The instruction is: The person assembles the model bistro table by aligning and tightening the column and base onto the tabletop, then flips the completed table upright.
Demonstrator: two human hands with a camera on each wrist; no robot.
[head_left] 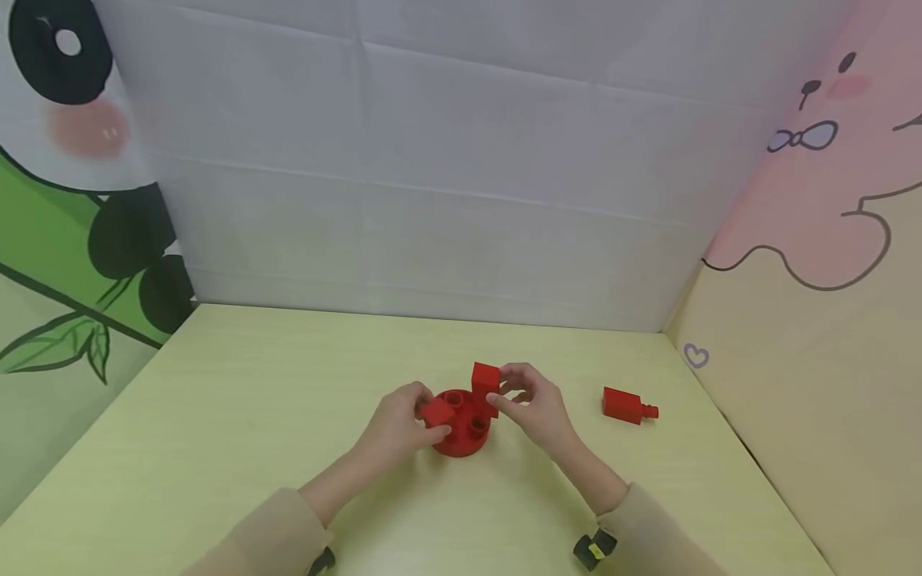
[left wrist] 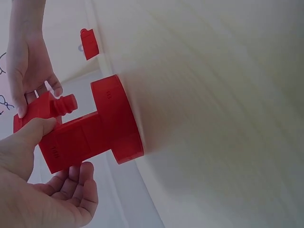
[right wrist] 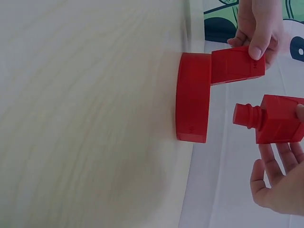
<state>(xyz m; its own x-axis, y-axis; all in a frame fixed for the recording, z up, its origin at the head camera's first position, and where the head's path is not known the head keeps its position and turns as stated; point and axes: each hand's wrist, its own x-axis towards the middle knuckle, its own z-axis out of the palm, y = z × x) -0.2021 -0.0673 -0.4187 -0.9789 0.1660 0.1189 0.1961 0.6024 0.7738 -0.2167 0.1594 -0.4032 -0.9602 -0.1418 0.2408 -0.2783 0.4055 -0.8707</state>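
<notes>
A round red base [head_left: 458, 450] with several raised round sockets sits flat on the table. My left hand [head_left: 398, 420] grips a red block [left wrist: 78, 140] that stands upright on the base, thumb on one side and fingers on the other. Between thumb and fingers, my right hand [head_left: 536, 406] pinches a second red block [right wrist: 280, 118]. That block's ridged peg [right wrist: 247, 116] points down toward the base, with a gap between them in the right wrist view.
A third red block [head_left: 622, 406] with a ridged peg lies on its side on the pale wooden table [head_left: 288, 384], to the right. A white sheet [head_left: 432, 176] hangs behind the table, and printed panels stand at both sides.
</notes>
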